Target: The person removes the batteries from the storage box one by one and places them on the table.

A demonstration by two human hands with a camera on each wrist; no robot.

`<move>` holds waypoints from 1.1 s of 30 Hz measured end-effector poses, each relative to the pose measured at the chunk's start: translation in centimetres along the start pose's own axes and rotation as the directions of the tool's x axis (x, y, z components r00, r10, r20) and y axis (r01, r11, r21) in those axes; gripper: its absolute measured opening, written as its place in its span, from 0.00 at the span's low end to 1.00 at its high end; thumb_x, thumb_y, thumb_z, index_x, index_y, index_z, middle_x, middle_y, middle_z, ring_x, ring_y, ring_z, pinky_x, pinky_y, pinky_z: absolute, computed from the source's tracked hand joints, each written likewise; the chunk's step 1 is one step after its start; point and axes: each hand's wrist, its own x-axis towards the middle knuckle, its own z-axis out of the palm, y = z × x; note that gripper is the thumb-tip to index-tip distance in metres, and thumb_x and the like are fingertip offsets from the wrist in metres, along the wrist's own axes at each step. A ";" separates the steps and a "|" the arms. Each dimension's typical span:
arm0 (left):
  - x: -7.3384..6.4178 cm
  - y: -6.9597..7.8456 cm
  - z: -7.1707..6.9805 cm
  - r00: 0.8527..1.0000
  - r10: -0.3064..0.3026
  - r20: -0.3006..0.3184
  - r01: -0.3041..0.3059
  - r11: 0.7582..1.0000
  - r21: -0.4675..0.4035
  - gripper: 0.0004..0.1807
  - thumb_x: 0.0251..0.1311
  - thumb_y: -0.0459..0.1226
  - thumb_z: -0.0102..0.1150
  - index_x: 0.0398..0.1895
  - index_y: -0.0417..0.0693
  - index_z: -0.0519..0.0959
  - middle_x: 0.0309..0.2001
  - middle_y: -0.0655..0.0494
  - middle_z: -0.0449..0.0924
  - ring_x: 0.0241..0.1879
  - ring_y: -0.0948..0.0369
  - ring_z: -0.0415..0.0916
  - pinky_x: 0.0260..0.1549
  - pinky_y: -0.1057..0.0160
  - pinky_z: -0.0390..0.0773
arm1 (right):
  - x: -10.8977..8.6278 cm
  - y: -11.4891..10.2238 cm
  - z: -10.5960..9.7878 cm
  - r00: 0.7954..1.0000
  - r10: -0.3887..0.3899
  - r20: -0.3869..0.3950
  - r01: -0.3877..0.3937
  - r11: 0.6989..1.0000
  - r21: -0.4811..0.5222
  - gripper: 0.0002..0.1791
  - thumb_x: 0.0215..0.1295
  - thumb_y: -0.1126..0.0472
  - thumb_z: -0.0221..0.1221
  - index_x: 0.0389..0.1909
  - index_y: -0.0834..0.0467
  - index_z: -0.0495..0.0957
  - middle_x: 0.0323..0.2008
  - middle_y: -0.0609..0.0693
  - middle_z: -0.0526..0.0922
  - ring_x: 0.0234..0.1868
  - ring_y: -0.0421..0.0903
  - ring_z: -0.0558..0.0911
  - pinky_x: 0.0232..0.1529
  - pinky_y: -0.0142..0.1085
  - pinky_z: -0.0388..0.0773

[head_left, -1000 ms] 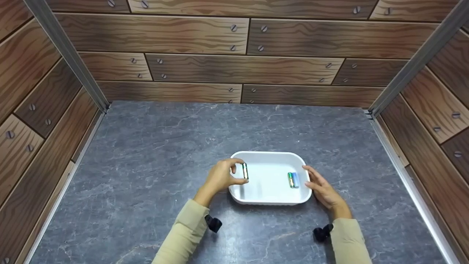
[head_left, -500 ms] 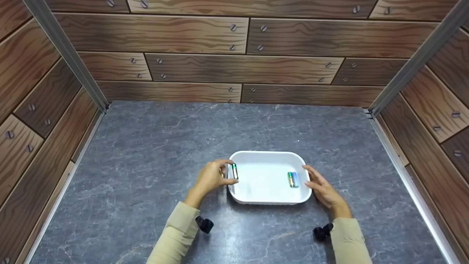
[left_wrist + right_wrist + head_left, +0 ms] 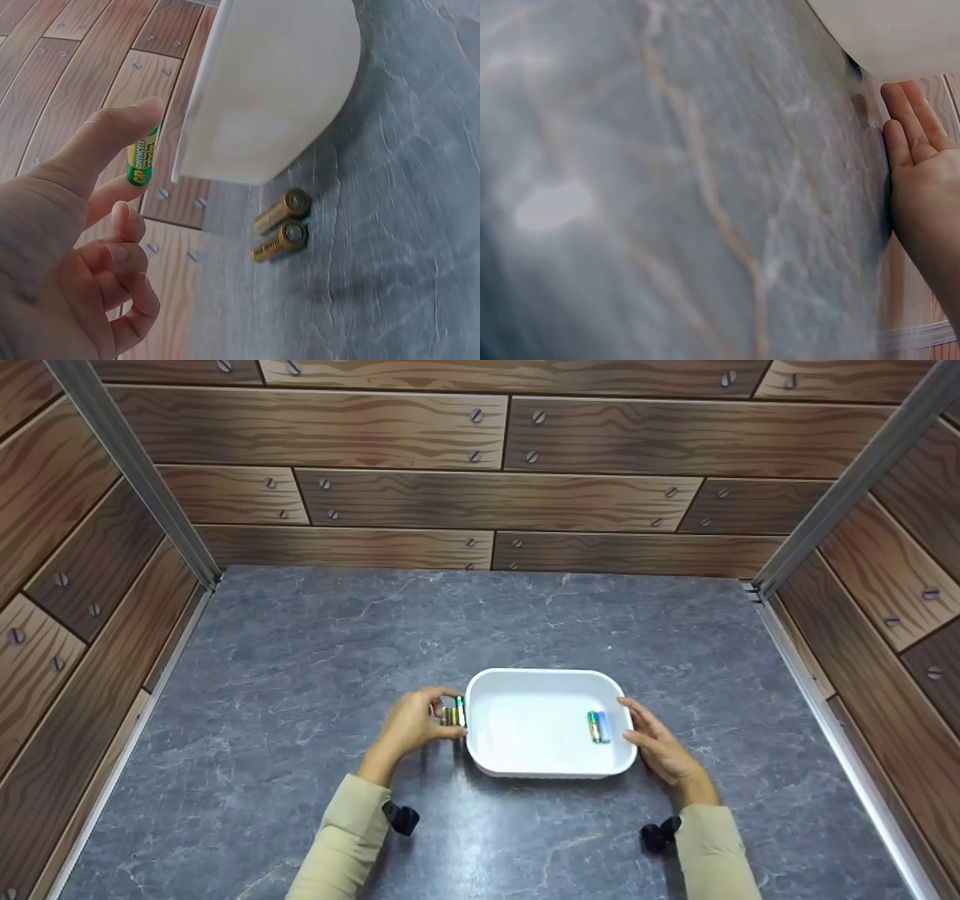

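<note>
Head, L hand (image 3: 411, 725): thumb + finger pinch held green batt (image 3: 460, 710), just L of white tub (image 3: 551, 769); its long side runs near-to-far.
Head, R hand (image 3: 667, 751): fingers spread, tips on tub rim.
In tub: another green batt (image 3: 594, 727) + blue batt (image 3: 604, 727), side by side.
L wrist, batt: nearly up-down in view, bit slanted, GP end low.
Gold batts (image 3: 273, 216): 2 lie on tbl (image 3: 375, 292) by tub.
R wrist: R-hand fingers straight, by tub wall.

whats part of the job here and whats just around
Likely the job:
Greencell battery pinched by the left hand
white tub, right hand at its rim
green battery and blue cylinder in tub
two gold batteries beside tub

Just around:
marbled table
wood-patterned walls
black wrist cameras
</note>
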 end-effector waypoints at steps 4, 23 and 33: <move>-0.1 -0.5 -0.2 1.000 -0.014 0.017 0.014 1.000 -0.001 0.30 0.38 0.46 0.78 0.50 0.52 0.82 0.28 0.53 0.79 0.24 0.65 0.64 0.25 0.68 0.64 | 0.0 -0.1 0.1 1.000 0.015 -0.022 -0.015 1.000 -0.008 0.28 0.69 0.70 0.48 0.69 0.51 0.60 0.62 0.30 0.70 0.62 0.25 0.69 0.59 0.22 0.68; -0.4 -3.4 0.3 0.998 -0.047 0.044 0.045 0.998 0.049 0.28 0.38 0.43 0.78 0.47 0.50 0.82 0.24 0.54 0.75 0.22 0.66 0.62 0.24 0.68 0.62 | 0.0 0.0 0.2 0.999 0.023 -0.036 -0.023 1.000 -0.009 0.28 0.69 0.70 0.49 0.68 0.49 0.62 0.62 0.29 0.70 0.62 0.23 0.69 0.58 0.22 0.68; -0.1 -4.2 0.3 0.987 -0.149 0.065 0.140 0.983 0.119 0.28 0.39 0.45 0.78 0.48 0.54 0.82 0.22 0.62 0.70 0.22 0.65 0.62 0.23 0.67 0.61 | 0.0 0.0 0.3 0.999 0.019 -0.038 -0.020 1.000 -0.003 0.29 0.69 0.70 0.49 0.69 0.51 0.61 0.62 0.28 0.70 0.62 0.24 0.68 0.59 0.22 0.68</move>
